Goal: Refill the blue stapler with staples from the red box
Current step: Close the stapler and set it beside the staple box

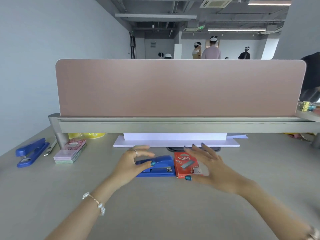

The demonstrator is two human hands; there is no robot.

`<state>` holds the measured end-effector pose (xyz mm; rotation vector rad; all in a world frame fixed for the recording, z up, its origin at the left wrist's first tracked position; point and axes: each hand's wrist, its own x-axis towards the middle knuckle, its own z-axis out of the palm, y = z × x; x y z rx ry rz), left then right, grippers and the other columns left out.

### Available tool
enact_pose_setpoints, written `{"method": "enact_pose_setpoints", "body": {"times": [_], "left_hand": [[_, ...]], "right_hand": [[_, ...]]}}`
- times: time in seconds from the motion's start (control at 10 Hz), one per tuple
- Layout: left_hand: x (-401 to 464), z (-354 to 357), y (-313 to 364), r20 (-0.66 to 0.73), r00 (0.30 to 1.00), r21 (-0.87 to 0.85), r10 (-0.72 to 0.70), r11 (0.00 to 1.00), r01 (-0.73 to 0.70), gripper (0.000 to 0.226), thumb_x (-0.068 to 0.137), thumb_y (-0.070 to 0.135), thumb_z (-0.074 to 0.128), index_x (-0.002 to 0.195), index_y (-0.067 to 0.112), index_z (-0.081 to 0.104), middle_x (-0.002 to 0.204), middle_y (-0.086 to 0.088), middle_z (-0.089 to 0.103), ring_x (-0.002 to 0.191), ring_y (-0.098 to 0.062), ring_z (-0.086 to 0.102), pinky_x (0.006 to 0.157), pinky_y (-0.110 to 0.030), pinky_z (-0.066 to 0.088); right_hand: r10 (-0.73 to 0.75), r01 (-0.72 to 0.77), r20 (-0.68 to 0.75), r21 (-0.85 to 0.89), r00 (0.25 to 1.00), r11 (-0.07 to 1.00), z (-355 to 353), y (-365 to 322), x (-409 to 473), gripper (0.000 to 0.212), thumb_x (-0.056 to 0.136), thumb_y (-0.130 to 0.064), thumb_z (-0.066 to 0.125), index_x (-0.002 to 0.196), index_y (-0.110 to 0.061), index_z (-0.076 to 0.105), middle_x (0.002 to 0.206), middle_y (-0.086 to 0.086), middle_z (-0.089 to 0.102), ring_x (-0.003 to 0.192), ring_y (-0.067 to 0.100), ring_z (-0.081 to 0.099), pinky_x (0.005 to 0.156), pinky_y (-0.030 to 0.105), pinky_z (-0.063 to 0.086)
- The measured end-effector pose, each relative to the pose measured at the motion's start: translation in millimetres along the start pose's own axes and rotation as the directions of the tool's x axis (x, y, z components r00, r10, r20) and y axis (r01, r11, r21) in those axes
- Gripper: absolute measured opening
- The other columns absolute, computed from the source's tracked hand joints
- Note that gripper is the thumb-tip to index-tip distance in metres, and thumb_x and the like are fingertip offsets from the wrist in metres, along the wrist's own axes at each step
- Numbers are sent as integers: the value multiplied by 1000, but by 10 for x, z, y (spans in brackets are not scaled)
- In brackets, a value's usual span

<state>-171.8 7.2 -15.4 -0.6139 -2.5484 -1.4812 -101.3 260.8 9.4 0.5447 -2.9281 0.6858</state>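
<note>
Head view: your left hand (133, 163) and right hand (210, 168) hover spread, holding nothing. The stiff blue plastic-and-metal stapler (156, 166) lies at centre; grip its sides. At its 3 o'clock, touching, the light red cardboard staple box (186, 164) on the grey bench (155, 205).

Grey desk (155, 213) carries a blue stapler (161, 168) touching a red box (186, 164) at centre. At left lie a second blue stapler (31, 153) and stacked notepads (70, 152). White paper sheets (174, 142) rest beneath the partition rail.

Stapler (156, 166) lies on desk (155, 205), touching staple box (186, 164) at right.
</note>
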Motion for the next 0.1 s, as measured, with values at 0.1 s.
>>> {"method": "enact_pose_setpoints", "body": {"times": [0.1], "left_hand": [[-108,-236,677,-258,950,-155,176,963,-220,22,74,31,69,95,39,69,120,21,59,111,14,49,98,-13,37]], "right_hand": [[-106,197,-299,294,948,935,-687,-515,-308,58,77,-61,52,128,-58,25,143,-33,29,137,-4,18,112,26,28]]}}
